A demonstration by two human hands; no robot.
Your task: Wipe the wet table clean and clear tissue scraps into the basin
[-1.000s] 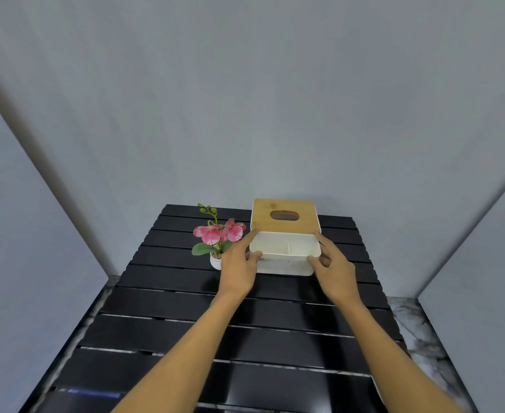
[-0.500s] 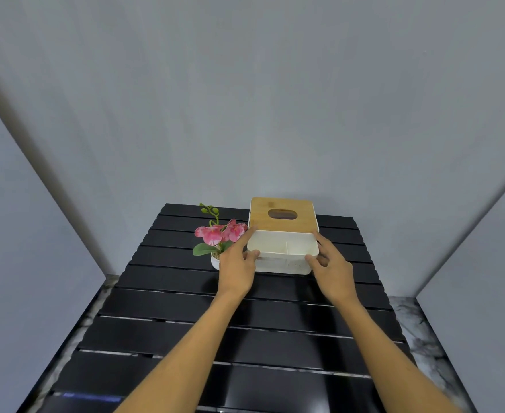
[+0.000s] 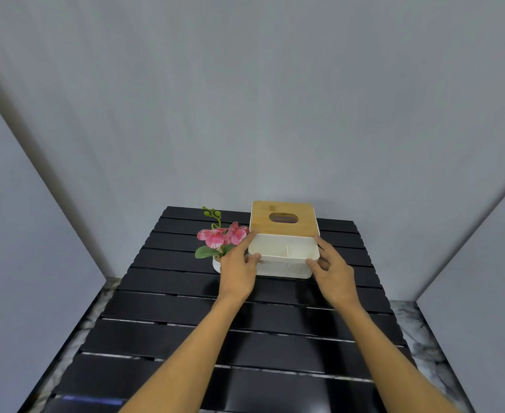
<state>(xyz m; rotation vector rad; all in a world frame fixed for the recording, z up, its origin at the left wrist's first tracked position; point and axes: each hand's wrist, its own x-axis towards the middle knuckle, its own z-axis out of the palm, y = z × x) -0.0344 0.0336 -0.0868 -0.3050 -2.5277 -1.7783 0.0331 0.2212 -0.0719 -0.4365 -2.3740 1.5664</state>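
Both hands (image 3: 284, 271) grip the tissue box (image 3: 284, 251) between them.

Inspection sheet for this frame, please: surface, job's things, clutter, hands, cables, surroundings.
Surface: black slatted table; no wet patches or scraps discernible.
Job's things: white tissue box with wooden lid, upright at the far end; no tissue showing in its slot; basin not seen.
Clutter: potted pink flower just left of the box.
Hands: left hand and right hand grip the box's near corners.
Cables: nothing seen.
Surroundings: plain grey walls; marbled floor.
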